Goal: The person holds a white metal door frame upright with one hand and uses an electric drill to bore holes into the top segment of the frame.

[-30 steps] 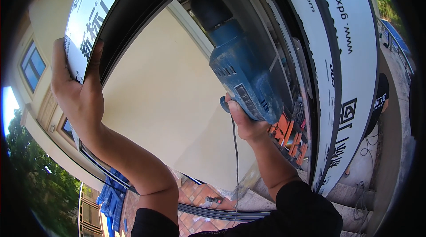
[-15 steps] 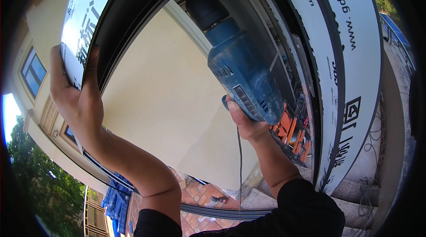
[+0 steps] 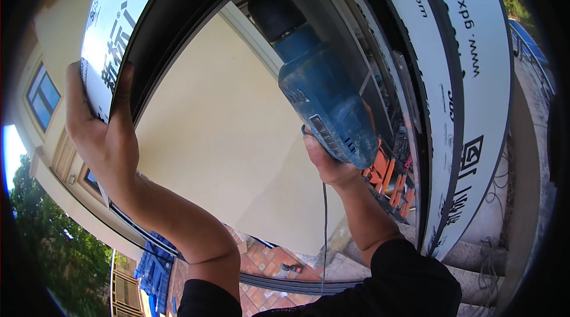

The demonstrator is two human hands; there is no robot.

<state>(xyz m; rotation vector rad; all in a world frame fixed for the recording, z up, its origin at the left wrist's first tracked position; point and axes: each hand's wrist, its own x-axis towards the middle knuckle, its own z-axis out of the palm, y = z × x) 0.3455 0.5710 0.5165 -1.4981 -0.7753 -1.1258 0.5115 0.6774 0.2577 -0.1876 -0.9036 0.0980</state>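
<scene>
My right hand (image 3: pixel 332 165) is wrapped round the handle of a worn blue power drill (image 3: pixel 317 91), with its black chuck pointing up and away. The bit's tip reaches the dark upper part of a door or window frame (image 3: pixel 160 38); whether it is inside the metal cannot be told. The drill's handle and trigger are mostly hidden behind its body. At the left, my left hand (image 3: pixel 110 136) grips the edge of that frame, thumb on the dark inner face and fingers over the white printed film (image 3: pixel 116 43). A thin cord (image 3: pixel 325 228) hangs below the drill.
The frame's film-covered right side (image 3: pixel 475 97) stands close beside my right arm. Behind the drill are orange items (image 3: pixel 392 180) among clutter. A cream wall (image 3: pixel 219 109) fills the middle. Below lie brick paving (image 3: pixel 267 263), dark profiles (image 3: pixel 285 286) and steps (image 3: pixel 475 257) with loose wires.
The right side of the frame has shifted slightly in view, its print sitting a little lower and further right. The drill and both hands hold nearly the same place; the cord has swung slightly right.
</scene>
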